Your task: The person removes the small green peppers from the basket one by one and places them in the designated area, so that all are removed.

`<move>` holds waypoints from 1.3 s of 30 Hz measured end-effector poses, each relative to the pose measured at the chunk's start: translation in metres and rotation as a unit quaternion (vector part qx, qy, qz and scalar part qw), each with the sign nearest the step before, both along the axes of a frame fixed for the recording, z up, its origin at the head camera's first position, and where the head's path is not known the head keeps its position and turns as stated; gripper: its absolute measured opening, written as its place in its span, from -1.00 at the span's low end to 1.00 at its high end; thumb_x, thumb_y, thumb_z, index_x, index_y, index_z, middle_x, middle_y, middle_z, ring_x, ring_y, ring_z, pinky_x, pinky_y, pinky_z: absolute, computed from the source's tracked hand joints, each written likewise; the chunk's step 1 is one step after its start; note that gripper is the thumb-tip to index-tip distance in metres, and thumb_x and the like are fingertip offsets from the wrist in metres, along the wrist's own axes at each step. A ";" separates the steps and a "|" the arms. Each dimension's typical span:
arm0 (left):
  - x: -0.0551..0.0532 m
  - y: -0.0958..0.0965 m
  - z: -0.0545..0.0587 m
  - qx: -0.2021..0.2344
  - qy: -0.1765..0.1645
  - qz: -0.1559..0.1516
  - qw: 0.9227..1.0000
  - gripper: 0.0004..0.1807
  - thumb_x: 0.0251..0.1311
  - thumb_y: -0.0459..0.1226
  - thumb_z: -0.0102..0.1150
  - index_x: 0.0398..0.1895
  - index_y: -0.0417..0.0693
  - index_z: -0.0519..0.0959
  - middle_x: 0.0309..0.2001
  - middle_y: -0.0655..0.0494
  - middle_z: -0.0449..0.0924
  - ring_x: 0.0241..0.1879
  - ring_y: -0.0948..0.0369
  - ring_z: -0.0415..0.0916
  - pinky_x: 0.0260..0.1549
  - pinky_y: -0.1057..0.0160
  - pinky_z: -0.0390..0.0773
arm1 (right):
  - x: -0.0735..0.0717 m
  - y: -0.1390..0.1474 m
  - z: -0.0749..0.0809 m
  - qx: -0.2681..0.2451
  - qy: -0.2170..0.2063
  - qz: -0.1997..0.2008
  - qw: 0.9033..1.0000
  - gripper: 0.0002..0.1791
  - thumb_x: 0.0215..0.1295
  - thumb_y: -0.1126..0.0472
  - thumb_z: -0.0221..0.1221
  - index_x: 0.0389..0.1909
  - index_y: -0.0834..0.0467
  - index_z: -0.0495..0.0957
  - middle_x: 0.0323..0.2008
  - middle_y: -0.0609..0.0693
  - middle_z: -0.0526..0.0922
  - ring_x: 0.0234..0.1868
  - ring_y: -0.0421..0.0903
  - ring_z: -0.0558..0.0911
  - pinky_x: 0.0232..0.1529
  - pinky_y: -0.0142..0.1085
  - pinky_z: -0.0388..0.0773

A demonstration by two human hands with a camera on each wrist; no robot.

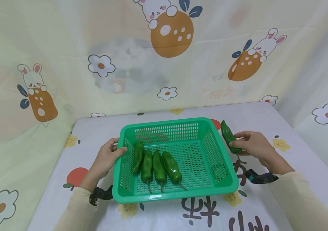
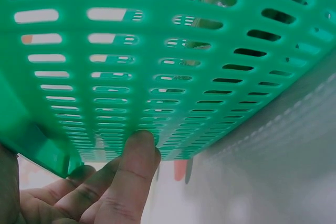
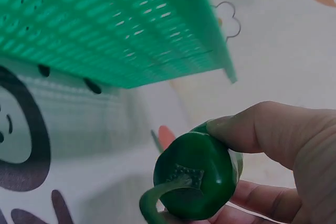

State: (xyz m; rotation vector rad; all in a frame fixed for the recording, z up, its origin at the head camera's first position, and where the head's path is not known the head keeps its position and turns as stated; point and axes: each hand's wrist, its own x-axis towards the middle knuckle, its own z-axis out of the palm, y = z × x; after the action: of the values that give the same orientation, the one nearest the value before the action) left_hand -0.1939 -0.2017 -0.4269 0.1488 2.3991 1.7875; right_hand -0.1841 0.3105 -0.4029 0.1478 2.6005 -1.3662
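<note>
One glossy, dark green, elongated pepper with a thin curved stem (image 1: 229, 137) is pinched between the thumb and fingers of the person's right hand (image 1: 252, 145). It lies to the left of that hand, just outside the right wall of a bright green, rectangular, perforated plastic basket (image 1: 178, 195), with a gap showing in the right wrist view. Its long axis slants: the tip points away from the person and slightly left, the stem end back toward the person. The right hand is the nearer one; the left hand (image 1: 106, 157) is across at the basket's opposite end, gripping the left rim with its thumb over the edge.

Inside the basket, four similar dark green peppers (image 1: 159, 168) lie side by side toward the left, leaving the right part of the perforated floor bare. Beneath is a bench with a white, flower-printed cloth (image 1: 256, 118); behind hangs a pale cream curtain printed with rabbits (image 1: 129, 102).
</note>
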 end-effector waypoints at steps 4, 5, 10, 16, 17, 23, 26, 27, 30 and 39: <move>0.000 0.000 0.000 0.001 0.000 0.000 1.000 -0.47 0.48 -0.30 0.15 0.41 -0.33 0.32 0.02 -0.39 0.66 -0.29 0.03 0.79 -0.34 0.12 0.83 | -0.001 0.001 -0.009 0.006 -0.008 -0.005 1.000 -0.26 0.40 0.08 0.32 0.38 0.49 0.33 -0.08 0.22 0.69 -0.22 -0.08 0.76 -0.06 0.01 0.80; 0.000 0.000 0.000 0.002 -0.001 0.000 1.000 -0.47 0.48 -0.30 0.15 0.41 -0.33 0.32 0.02 -0.39 0.66 -0.29 0.03 0.79 -0.34 0.12 0.83 | -0.001 0.002 -0.011 0.007 -0.011 -0.005 1.000 -0.26 0.40 0.08 0.32 0.37 0.49 0.34 -0.08 0.23 0.69 -0.22 -0.08 0.76 -0.07 0.00 0.80; 0.000 0.000 -0.001 0.004 -0.004 0.000 1.000 -0.47 0.48 -0.30 0.16 0.40 -0.33 0.32 0.01 -0.39 0.66 -0.30 0.05 0.79 -0.34 0.13 0.83 | 0.000 0.003 -0.020 0.021 -0.021 -0.008 1.000 -0.25 0.39 0.06 0.32 0.37 0.48 0.34 -0.03 0.29 0.66 -0.21 -0.05 0.76 -0.06 0.01 0.80; -0.001 0.000 -0.001 0.003 -0.005 0.002 1.000 -0.47 0.48 -0.30 0.16 0.41 -0.33 0.32 0.01 -0.39 0.66 -0.29 0.05 0.79 -0.33 0.13 0.83 | 0.000 0.000 -0.028 0.049 -0.023 -0.016 0.998 -0.26 0.37 0.05 0.32 0.34 0.49 0.36 0.01 0.38 0.65 -0.24 -0.02 0.76 -0.12 -0.01 0.81; -0.001 0.000 -0.001 0.004 -0.005 0.002 1.000 -0.46 0.47 -0.30 0.16 0.41 -0.33 0.32 0.01 -0.39 0.66 -0.29 0.05 0.79 -0.33 0.13 0.83 | 0.000 0.000 -0.030 0.056 -0.023 -0.017 0.998 -0.26 0.36 0.05 0.32 0.33 0.50 0.36 0.01 0.39 0.65 -0.25 -0.02 0.76 -0.13 -0.01 0.81; -0.001 0.000 0.000 0.003 -0.006 0.003 1.000 -0.46 0.48 -0.30 0.16 0.41 -0.33 0.31 0.02 -0.39 0.65 -0.27 0.05 0.79 -0.32 0.13 0.83 | 0.000 -0.002 -0.034 0.099 -0.023 -0.022 0.995 -0.25 0.31 0.03 0.33 0.30 0.49 0.39 -0.01 0.39 0.66 -0.28 -0.02 0.77 -0.19 -0.03 0.80; -0.001 0.000 0.000 0.002 -0.005 0.003 1.000 -0.46 0.48 -0.30 0.16 0.41 -0.33 0.31 0.03 -0.39 0.65 -0.27 0.05 0.79 -0.32 0.13 0.83 | 0.000 -0.002 -0.035 0.116 -0.024 -0.024 0.993 -0.26 0.30 0.03 0.32 0.29 0.48 0.40 0.00 0.39 0.66 -0.25 0.02 0.75 -0.21 -0.04 0.78; -0.001 0.000 0.000 0.002 -0.005 0.003 1.000 -0.47 0.48 -0.30 0.15 0.41 -0.33 0.32 0.02 -0.39 0.66 -0.27 0.05 0.79 -0.32 0.13 0.83 | 0.001 -0.003 -0.035 0.121 -0.024 -0.025 0.992 -0.26 0.30 0.03 0.32 0.29 0.48 0.40 0.01 0.40 0.65 -0.23 0.04 0.75 -0.21 -0.04 0.78; 0.000 0.000 0.000 0.001 -0.006 0.004 1.000 -0.47 0.47 -0.31 0.16 0.41 -0.33 0.32 0.01 -0.38 0.66 -0.28 0.06 0.79 -0.33 0.13 0.83 | 0.001 -0.003 -0.036 0.133 -0.026 -0.028 0.990 -0.27 0.30 0.03 0.30 0.29 0.48 0.41 0.03 0.43 0.64 -0.17 0.13 0.73 -0.20 -0.01 0.77; -0.001 0.000 0.000 0.000 -0.005 0.005 1.000 -0.47 0.47 -0.31 0.16 0.41 -0.33 0.32 0.02 -0.38 0.66 -0.28 0.06 0.79 -0.33 0.13 0.83 | 0.003 -0.006 -0.037 0.153 -0.024 -0.030 0.987 -0.25 0.30 0.02 0.29 0.30 0.50 0.39 0.02 0.45 0.63 -0.14 0.23 0.71 -0.21 0.05 0.78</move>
State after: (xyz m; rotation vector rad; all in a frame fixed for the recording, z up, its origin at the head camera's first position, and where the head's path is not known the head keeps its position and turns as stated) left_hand -0.1947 -0.2013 -0.4269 0.1284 2.3961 1.7886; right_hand -0.1807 0.3041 -0.4403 0.3032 2.7683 -0.9561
